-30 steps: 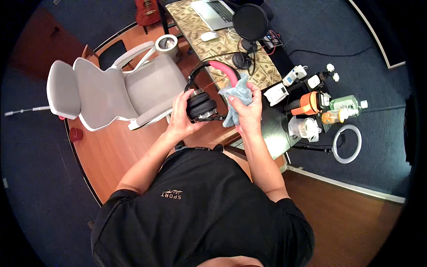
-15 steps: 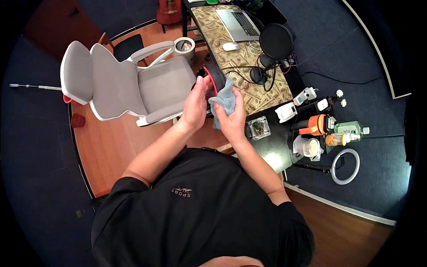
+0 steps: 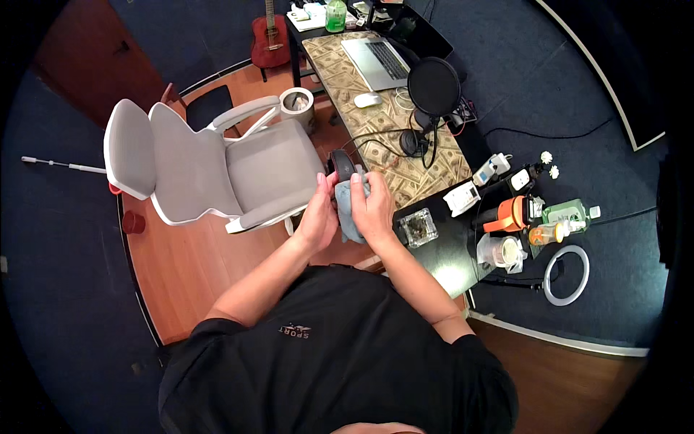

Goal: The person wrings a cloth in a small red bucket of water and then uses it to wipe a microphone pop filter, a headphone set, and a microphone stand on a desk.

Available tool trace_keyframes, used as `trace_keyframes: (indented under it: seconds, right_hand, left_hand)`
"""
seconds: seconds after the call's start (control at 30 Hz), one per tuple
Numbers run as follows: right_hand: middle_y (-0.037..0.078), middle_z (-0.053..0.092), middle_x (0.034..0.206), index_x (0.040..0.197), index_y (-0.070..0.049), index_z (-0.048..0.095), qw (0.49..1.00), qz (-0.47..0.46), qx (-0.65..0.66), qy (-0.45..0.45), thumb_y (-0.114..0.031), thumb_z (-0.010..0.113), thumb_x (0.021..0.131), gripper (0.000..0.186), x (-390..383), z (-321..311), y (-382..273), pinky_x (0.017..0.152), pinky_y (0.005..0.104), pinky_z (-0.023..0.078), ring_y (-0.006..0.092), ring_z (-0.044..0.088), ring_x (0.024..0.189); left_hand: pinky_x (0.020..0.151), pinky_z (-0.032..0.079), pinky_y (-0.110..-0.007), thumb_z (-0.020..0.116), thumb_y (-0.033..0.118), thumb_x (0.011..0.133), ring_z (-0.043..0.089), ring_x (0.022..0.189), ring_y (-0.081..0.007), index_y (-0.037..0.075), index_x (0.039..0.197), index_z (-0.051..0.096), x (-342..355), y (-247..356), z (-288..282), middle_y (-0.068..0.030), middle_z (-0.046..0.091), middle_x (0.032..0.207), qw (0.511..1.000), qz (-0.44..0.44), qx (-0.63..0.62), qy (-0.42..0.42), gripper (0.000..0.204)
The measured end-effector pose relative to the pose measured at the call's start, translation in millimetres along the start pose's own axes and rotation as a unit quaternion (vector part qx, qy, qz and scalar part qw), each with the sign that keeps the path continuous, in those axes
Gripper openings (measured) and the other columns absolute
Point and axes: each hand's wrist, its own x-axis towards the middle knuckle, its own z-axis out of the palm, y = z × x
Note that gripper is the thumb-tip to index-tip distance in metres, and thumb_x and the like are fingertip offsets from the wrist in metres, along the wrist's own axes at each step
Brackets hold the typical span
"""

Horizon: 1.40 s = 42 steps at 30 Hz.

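A pair of black headphones (image 3: pixel 340 165), red on the inside of the band, is held up in front of my chest, by the chair seat. My left hand (image 3: pixel 316 223) grips it from the left side; most of its fingers are hidden behind it. My right hand (image 3: pixel 374 211) is closed on a grey-blue cloth (image 3: pixel 348 213), thumb on top, pressed against the headphones. The cloth hangs below the band and covers its lower part.
A grey-and-white office chair (image 3: pixel 271 159) stands ahead on the left. To the right, the desk (image 3: pixel 448 163) bears a laptop (image 3: pixel 376 64), a white mouse (image 3: pixel 367 100), a microphone pop filter (image 3: pixel 434 85) and a glass ashtray (image 3: pixel 418 227). Bottles and a ring light (image 3: pixel 566 275) are further right.
The view has shifted, so the room sits lower in it. The headphones have turned: the black outside now faces up and less red shows. My hands stay close together on them.
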Motion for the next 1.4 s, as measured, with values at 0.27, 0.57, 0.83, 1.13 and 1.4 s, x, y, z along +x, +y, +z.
trace_keyframes:
  seconds: [0.27, 0.57, 0.83, 1.13, 1.4]
  right_hand:
    - [0.019, 0.055, 0.097, 0.093, -0.002, 0.052, 0.993, -0.056, 0.060, 0.087, -0.012, 0.063, 0.095, 0.015, 14.2, 9.3, -1.7, 0.087, 0.0458, 0.044, 0.0368, 0.054, 0.096]
    - [0.015, 0.058, 0.128, 0.113, -0.005, 0.066, 0.955, -0.271, -0.106, -0.061, -0.030, 0.069, 0.084, 0.039, -4.7, -1.0, -33.9, 0.104, 0.0557, 0.029, 0.0320, 0.050, 0.121]
    - [0.012, 0.064, 0.104, 0.086, -0.003, 0.064, 0.965, -0.257, -0.055, -0.018, -0.016, 0.070, 0.082, 0.014, 17.6, 0.4, -22.3, 0.102, 0.0506, 0.035, 0.0306, 0.058, 0.109]
    - [0.021, 0.069, 0.084, 0.082, 0.002, 0.069, 0.999, 0.004, 0.041, 0.009, -0.021, 0.067, 0.088, 0.024, 53.9, 9.9, 12.3, 0.073, 0.0446, 0.053, 0.0385, 0.068, 0.080]
    - [0.021, 0.059, 0.121, 0.115, -0.002, 0.067, 0.982, -0.143, 0.109, -0.062, -0.020, 0.066, 0.089, 0.032, 14.0, 4.0, -31.1, 0.103, 0.0459, 0.043, 0.0407, 0.055, 0.115]
  left_hand:
    - [0.104, 0.041, -0.043, 0.025, 0.072, 0.100, 0.053, 0.121, -0.0226, 0.008, 0.153, 0.030, 2.1, 13.0, -0.3, -0.0090, 0.050, 0.142, 0.999, -0.020, 0.027, 0.026, 0.083]
    - [0.107, 0.044, -0.039, 0.022, 0.064, 0.104, 0.057, 0.123, -0.0229, 0.006, 0.137, 0.049, -9.0, 15.1, 1.0, -0.0104, 0.058, 0.132, 0.994, -0.017, -0.110, 0.021, 0.072]
    - [0.112, 0.034, -0.034, 0.020, 0.061, 0.106, 0.048, 0.129, -0.0172, 0.002, 0.143, 0.045, -15.1, -2.1, -6.7, -0.0084, 0.054, 0.137, 0.996, 0.035, 0.059, 0.050, 0.074]
    - [0.112, 0.036, -0.036, 0.020, 0.067, 0.103, 0.050, 0.131, -0.0219, -0.006, 0.147, 0.039, -23.9, -0.7, -21.6, -0.0148, 0.053, 0.143, 0.995, 0.017, 0.100, -0.008, 0.088]
    - [0.113, 0.036, -0.037, 0.022, 0.071, 0.100, 0.049, 0.133, -0.0239, -0.006, 0.145, 0.040, -16.6, 10.1, -22.6, -0.0150, 0.053, 0.141, 0.995, 0.001, 0.070, 0.065, 0.091]
